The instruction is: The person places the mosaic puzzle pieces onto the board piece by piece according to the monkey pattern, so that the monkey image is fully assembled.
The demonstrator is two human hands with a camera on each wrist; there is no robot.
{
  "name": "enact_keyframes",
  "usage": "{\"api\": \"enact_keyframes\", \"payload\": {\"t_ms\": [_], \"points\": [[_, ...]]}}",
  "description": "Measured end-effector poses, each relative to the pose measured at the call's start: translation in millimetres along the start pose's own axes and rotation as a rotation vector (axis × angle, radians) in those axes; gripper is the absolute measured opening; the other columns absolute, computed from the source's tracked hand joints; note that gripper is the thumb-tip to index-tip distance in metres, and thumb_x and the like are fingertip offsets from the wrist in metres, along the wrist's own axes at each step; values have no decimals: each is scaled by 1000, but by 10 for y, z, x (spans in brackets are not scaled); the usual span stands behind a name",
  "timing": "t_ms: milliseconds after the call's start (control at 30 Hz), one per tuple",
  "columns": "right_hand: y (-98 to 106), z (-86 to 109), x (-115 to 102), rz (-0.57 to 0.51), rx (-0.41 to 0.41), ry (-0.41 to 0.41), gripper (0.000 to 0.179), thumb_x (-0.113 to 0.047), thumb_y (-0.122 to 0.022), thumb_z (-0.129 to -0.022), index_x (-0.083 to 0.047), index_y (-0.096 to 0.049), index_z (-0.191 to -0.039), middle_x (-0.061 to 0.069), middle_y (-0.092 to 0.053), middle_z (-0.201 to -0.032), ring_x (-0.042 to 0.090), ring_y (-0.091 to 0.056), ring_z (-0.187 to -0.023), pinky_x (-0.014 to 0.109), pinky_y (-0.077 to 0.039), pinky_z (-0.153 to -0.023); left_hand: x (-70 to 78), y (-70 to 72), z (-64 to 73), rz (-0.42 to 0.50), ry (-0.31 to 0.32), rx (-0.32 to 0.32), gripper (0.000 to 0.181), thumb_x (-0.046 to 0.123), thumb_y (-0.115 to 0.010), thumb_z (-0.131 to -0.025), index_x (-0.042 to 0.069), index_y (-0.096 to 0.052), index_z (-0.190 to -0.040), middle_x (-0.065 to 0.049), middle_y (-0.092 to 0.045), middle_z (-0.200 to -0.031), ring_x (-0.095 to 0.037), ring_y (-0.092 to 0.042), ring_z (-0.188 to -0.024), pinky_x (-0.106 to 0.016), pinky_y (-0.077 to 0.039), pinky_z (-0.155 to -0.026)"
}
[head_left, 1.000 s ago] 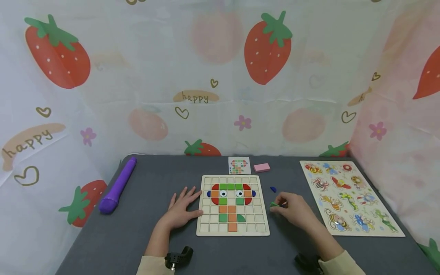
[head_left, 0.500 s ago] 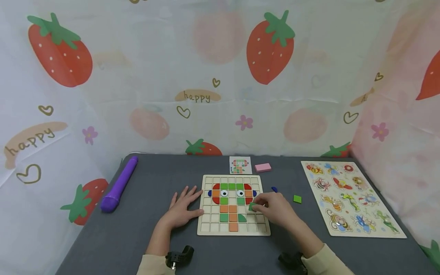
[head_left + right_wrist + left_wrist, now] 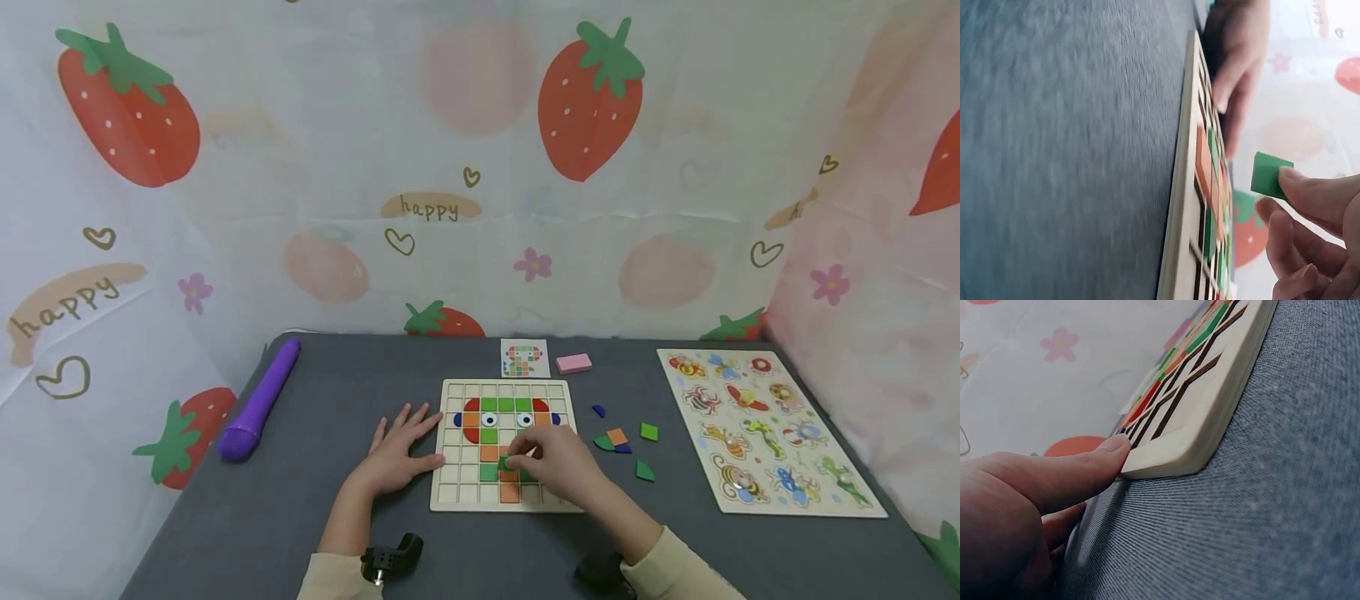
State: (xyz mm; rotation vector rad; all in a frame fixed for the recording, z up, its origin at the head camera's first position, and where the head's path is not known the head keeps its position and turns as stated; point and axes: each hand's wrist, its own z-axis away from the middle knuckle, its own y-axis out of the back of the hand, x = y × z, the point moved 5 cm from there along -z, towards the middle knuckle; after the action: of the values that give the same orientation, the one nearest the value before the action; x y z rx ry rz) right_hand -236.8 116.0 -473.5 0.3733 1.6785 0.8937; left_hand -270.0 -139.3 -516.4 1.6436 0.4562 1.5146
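Note:
A wooden grid board (image 3: pixel 450 497) holds colored tiles in a face-like pattern with white-and-black eyes. Over its lower middle, my right hand (image 3: pixel 558 462) pinches a green square tile (image 3: pixel 1267 175) between thumb and fingertips. The right wrist view shows that tile raised above the board, near orange tiles (image 3: pixel 1204 164) set in the grid. My left hand (image 3: pixel 396 460) lies spread at the board's left side, its thumb (image 3: pixel 1107 453) touching the edge. Part of the board's right side is hidden under my right hand.
Right of the board lie loose pieces: a green square (image 3: pixel 648 432), a green quarter-round (image 3: pixel 644 471), an orange square (image 3: pixel 617 436) and blue pieces (image 3: pixel 598 411). Behind stand a pattern card (image 3: pixel 524 358) and pink block (image 3: pixel 573 363). An insect puzzle (image 3: pixel 772 433) lies right, a purple microphone-shaped object (image 3: pixel 260 402) left.
My right hand has moved left from the loose pieces to over the board's middle, carrying the green tile. The pieces it covered now show. My left hand has stayed in place.

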Motion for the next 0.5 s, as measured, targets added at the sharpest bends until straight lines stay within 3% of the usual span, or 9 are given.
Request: {"api": "enact_keyframes", "payload": {"t_ms": [500], "points": [[-328, -69, -89, 31, -88, -16, 14, -25, -80, -88, -25, -71, -77, -14, -62, -69, 5, -54, -63, 24, -45, -60, -7, 3, -8, -3, 13, -5, 74, 41, -73, -92, 19, -42, -156, -11, -26, -167, -38, -6, -157, -63, 7, -122]]}}
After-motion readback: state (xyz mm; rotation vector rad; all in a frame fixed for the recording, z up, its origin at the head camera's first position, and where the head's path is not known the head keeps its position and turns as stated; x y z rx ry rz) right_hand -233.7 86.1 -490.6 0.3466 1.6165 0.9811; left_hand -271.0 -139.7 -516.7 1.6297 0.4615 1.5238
